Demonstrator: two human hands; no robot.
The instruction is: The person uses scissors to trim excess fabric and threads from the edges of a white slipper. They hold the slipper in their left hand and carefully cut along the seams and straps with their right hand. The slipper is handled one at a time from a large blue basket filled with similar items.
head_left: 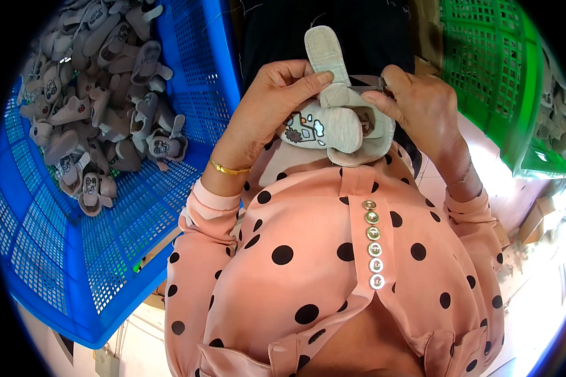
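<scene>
1. So the thing in hand is a small grey shoe (352, 135), held up between both hands, right in front of the person's torso.
2. Left hand (289, 94) has a pinch going: the thumb presses on the base of the shoe's strap (325, 53), with the other fingers mostly tucked behind where I can't see 'em.
3. That strap sticks up past the thumb, loose end pointing away from the body, with a rough-looking stitched patch near its rounded tip.
4. Right hand (421, 107) is curled in close at the shoe's other side, thumb by the edge of the foot opening. Can't tell exactly what its fingers are gripping.
5. Shoe's printed part faces up on the left, cartoon vehicle picture and all. The foot opening is over toward the right hand.
6. Off to the left there's a big blue crate (100, 327) with a messy heap of similar shoes (75, 110).
7. Over on the right, a green crate (484, 38), with more greyish shoes (553, 107) showing past its wall.
8. Gold bracelet (229, 169) on the left wrist, polka-dot blouse (314, 245) below the hands.
</scene>
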